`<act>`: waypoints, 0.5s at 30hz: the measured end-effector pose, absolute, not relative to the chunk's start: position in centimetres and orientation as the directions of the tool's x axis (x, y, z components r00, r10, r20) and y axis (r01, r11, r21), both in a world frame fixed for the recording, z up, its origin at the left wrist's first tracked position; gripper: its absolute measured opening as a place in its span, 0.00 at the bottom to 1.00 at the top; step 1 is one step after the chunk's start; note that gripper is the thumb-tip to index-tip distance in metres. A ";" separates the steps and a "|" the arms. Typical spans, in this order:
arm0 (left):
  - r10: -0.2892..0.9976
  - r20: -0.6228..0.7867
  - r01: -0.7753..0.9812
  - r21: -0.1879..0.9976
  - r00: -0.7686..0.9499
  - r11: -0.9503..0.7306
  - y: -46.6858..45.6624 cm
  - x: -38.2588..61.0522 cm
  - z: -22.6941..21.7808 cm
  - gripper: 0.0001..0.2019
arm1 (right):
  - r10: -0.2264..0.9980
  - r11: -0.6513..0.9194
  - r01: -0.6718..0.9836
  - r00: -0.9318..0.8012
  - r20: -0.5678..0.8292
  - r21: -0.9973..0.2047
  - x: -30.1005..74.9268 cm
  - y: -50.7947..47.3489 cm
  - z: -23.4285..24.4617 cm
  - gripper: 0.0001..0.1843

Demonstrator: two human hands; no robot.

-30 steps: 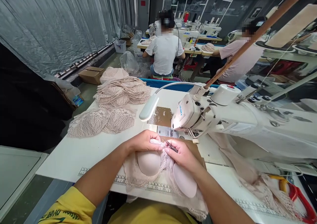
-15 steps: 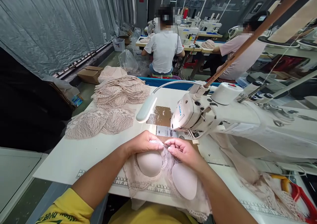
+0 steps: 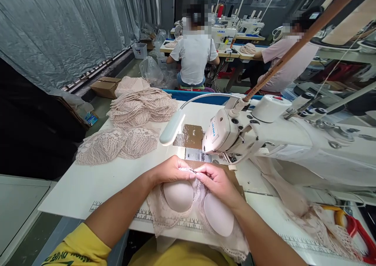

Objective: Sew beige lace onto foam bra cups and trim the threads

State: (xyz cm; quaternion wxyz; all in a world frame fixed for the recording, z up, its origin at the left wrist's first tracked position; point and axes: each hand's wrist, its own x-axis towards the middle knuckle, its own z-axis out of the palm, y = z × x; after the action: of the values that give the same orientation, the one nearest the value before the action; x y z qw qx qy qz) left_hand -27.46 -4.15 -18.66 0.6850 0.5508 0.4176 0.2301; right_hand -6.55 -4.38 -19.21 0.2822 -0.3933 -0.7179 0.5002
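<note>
A lace bra with two smooth padded cups lies cups-up on the worktop, just in front of the sewing machine. The left hand pinches its top centre edge, and the right hand is closed beside it on a small metal tool, fingertips nearly touching. Left of the machine sits a stack of lace pieces.

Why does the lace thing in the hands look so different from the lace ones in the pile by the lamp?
The lace bra under the hands lies open, showing two smooth padded cups; the lace pile shows only patterned lace.
The bra is one single piece; the pile is many pieces stacked up.
The left hand and right hand pinch the bra's middle edge; nobody touches the pile.
Both are the same beige-pink lace.
</note>
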 end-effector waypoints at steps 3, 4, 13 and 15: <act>0.768 -0.312 0.120 0.947 0.559 0.297 -4.2 -27.7 -18.6 0.16 | 0.843 0.170 0.291 -0.538 -0.014 -0.941 -6.1 -4.0 -19.3 0.10; 0.769 -0.308 0.111 0.948 0.560 0.299 -4.2 -27.7 -18.6 0.15 | 0.839 0.161 0.302 -0.543 -0.031 -0.940 -6.0 -3.8 -19.3 0.10; 0.765 -0.305 0.172 0.952 0.567 0.251 -4.0 -27.5 -19.3 0.13 | 0.814 0.248 0.334 -0.581 0.009 -0.909 -6.8 -3.9 -18.9 0.09; 0.762 -0.298 0.177 0.955 0.576 0.240 -4.0 -27.4 -19.3 0.14 | 0.825 0.257 0.351 -0.565 0.015 -0.900 -7.2 -4.1 -18.7 0.08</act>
State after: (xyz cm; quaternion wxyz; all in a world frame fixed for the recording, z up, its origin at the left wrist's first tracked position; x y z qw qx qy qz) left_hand -27.43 -3.99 -19.32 0.6743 0.5772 0.4065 0.2167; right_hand -7.24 -4.05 -18.67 0.2535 -0.3914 -0.7512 0.4672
